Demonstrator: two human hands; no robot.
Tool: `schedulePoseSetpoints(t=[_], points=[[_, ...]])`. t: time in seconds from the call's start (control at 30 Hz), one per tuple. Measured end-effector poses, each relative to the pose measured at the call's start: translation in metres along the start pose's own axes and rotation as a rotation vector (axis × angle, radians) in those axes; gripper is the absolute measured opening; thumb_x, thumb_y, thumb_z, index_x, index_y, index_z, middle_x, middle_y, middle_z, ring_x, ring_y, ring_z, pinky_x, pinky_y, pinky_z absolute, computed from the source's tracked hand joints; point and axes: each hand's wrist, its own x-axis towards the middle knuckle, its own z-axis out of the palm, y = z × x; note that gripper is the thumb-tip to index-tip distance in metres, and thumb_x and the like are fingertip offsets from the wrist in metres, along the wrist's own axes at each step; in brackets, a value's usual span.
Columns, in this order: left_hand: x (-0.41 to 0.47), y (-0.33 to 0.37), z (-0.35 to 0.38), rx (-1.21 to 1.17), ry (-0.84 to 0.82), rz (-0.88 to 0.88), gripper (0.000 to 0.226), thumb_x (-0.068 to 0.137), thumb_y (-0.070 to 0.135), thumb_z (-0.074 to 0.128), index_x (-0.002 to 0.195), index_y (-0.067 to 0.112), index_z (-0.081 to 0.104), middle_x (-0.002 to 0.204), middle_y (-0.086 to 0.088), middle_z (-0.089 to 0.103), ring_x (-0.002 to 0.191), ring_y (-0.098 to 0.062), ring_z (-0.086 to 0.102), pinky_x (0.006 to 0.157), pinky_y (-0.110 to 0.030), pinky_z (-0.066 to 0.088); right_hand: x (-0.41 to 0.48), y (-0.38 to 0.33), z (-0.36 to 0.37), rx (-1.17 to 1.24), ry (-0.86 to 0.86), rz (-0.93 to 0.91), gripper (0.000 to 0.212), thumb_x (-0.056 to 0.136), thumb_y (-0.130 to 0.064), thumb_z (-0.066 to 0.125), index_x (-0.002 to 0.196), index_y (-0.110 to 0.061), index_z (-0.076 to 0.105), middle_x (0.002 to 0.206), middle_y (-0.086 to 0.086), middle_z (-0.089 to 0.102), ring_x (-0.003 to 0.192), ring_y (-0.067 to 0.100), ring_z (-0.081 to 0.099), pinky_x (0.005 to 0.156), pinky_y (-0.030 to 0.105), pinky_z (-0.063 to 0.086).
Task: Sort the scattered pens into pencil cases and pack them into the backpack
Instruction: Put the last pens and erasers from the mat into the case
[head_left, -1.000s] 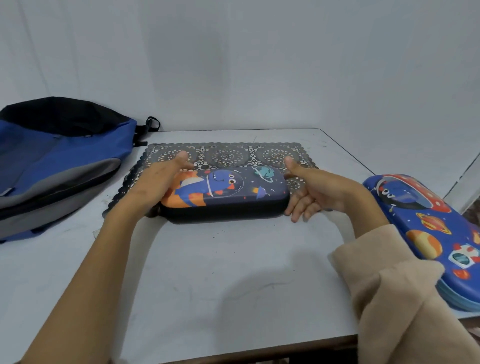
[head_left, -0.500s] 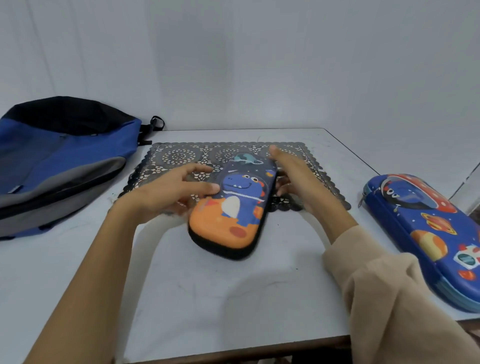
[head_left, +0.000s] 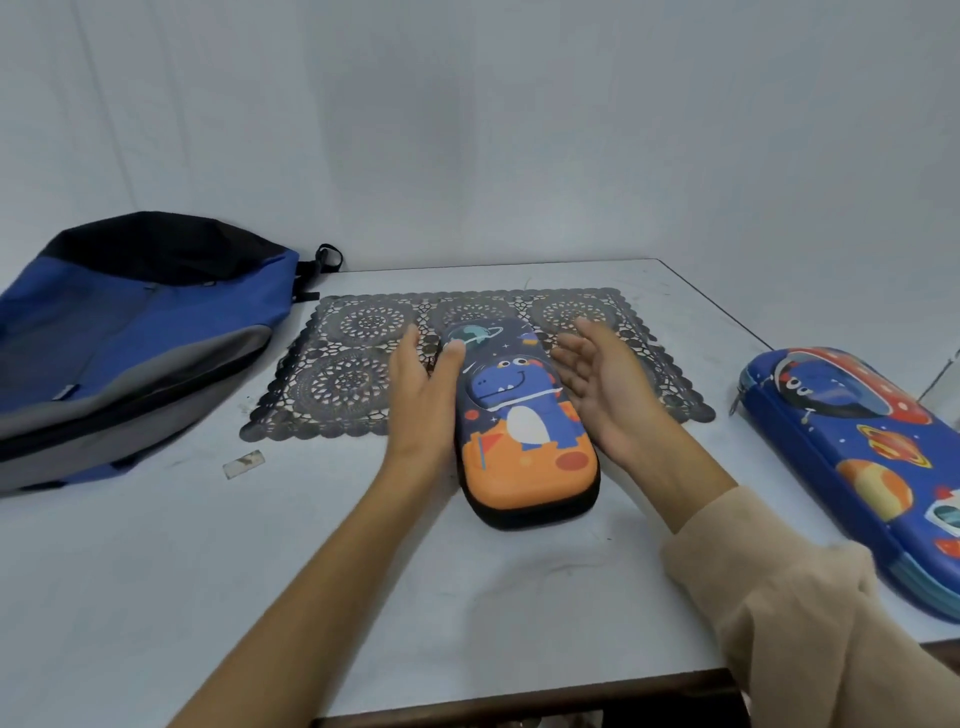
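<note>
Dinosaur pencil case (head_left: 519, 415): turned since half a second ago, now lengthwise on the surface (head_left: 260, 571), orange end nearest, between both hands. Left hand (head_left: 423, 400): released, fingers straight along the case's left side, thumb on its lid. Right hand (head_left: 597, 389): released, palm open, just beside the case's right edge; contact unclear. Backpack (head_left: 135, 343): well left of the left hand. Blue pencil case (head_left: 857, 467): right of the right hand, well apart.

Setting: plain indoor room, home or study corner; cannot tell which. Evidence: bare white walls (head_left: 467, 130), scuffed white worktop (head_left: 156, 597), dark lace placemat (head_left: 358, 364), blue school backpack (head_left: 130, 322), cartoon dinosaur pencil case (head_left: 524, 441), planet-print pencil case (head_left: 857, 457).
</note>
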Motion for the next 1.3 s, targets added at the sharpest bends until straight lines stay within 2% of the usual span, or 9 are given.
schedulePoseSetpoints(t=[0.2,0.33,0.6,0.73,0.83,0.93,1.1,1.2,1.3], points=[[-0.005,-0.024,0.016,-0.498,-0.174,-0.335,0.087,0.072,0.058,0.069,0.148,0.029,0.037,0.141,0.000,0.054,0.122,-0.027,0.059,0.105,-0.051,0.044,-0.027,0.015,0.000,-0.081,-0.190,-0.042,0.033,0.094,-0.043,0.053,0.103,-0.017,0.071,0.099,0.001,0.075,0.091,0.019,0.071,0.083,0.029,0.057],[-0.006,-0.020,0.015,-0.536,-0.198,-0.326,0.084,0.068,0.059,0.071,0.140,0.021,0.049,0.135,-0.007,0.059,0.118,-0.032,0.061,0.103,-0.053,0.045,-0.036,0.011,0.005,-0.147,-0.167,-0.085,0.063,0.070,-0.057,0.066,0.111,-0.010,0.070,0.116,0.015,0.069,0.111,0.039,0.062,0.103,0.056,0.043],[-0.055,-0.004,0.030,-0.523,-0.214,-0.228,0.093,0.071,0.059,0.071,0.150,0.024,0.035,0.153,0.006,0.039,0.134,-0.019,0.048,0.113,-0.045,0.035,-0.066,0.007,-0.035,-0.130,-0.174,-0.123,0.035,0.098,-0.041,0.048,0.117,-0.021,0.068,0.115,0.006,0.071,0.107,0.026,0.067,0.098,0.043,0.050],[-0.091,0.011,0.058,-0.444,-0.169,-0.217,0.064,0.096,0.039,0.053,0.152,0.027,0.027,0.155,0.018,0.028,0.139,-0.005,0.036,0.117,-0.037,0.030,-0.091,-0.007,-0.064,-0.015,-0.154,-0.098,0.029,0.097,-0.035,0.048,0.096,-0.018,0.072,0.094,-0.001,0.075,0.082,0.012,0.072,0.069,0.020,0.056],[-0.108,0.016,0.081,-0.441,-0.222,-0.247,0.045,0.100,0.032,0.047,0.144,0.032,0.038,0.143,0.020,0.044,0.128,-0.004,0.048,0.111,-0.035,0.038,-0.106,-0.019,-0.082,-0.064,-0.043,-0.089,0.031,0.097,-0.037,0.049,0.106,-0.016,0.070,0.105,0.001,0.074,0.094,0.015,0.071,0.074,0.022,0.057],[-0.118,0.021,0.099,-0.455,-0.252,-0.281,0.025,0.101,0.033,0.047,0.124,0.043,0.046,0.115,0.025,0.055,0.106,-0.001,0.058,0.100,-0.031,0.045,-0.117,-0.026,-0.098,-0.141,0.052,-0.139,0.027,0.094,-0.036,0.056,0.087,-0.020,0.077,0.095,-0.003,0.076,0.088,0.013,0.072,0.076,0.024,0.054],[-0.122,0.018,0.119,-0.403,-0.312,-0.273,0.066,0.096,0.044,0.051,0.153,0.029,0.022,0.158,0.012,0.025,0.140,-0.011,0.036,0.114,-0.042,0.033,-0.126,-0.031,-0.112,-0.300,0.102,-0.160,0.018,0.091,-0.028,0.062,0.087,-0.017,0.076,0.099,0.008,0.075,0.094,0.025,0.070,0.091,0.040,0.053],[-0.122,0.018,0.126,-0.398,-0.338,-0.277,0.092,0.071,0.061,0.057,0.152,0.032,0.027,0.159,0.010,0.026,0.145,-0.013,0.028,0.117,-0.044,0.028,-0.127,-0.033,-0.116,-0.380,0.114,-0.192,0.019,0.092,-0.017,0.061,0.076,-0.026,0.068,0.090,-0.008,0.074,0.076,0.008,0.070,0.074,0.020,0.056],[-0.122,0.017,0.130,-0.387,-0.312,-0.273,0.088,0.078,0.056,0.056,0.154,0.030,0.020,0.159,0.010,0.024,0.145,-0.012,0.027,0.118,-0.043,0.026,-0.125,-0.038,-0.116,-0.529,0.098,-0.213,0.024,0.093,-0.011,0.059,0.083,-0.033,0.061,0.072,-0.026,0.068,0.065,-0.006,0.066,0.061,0.007,0.050]])
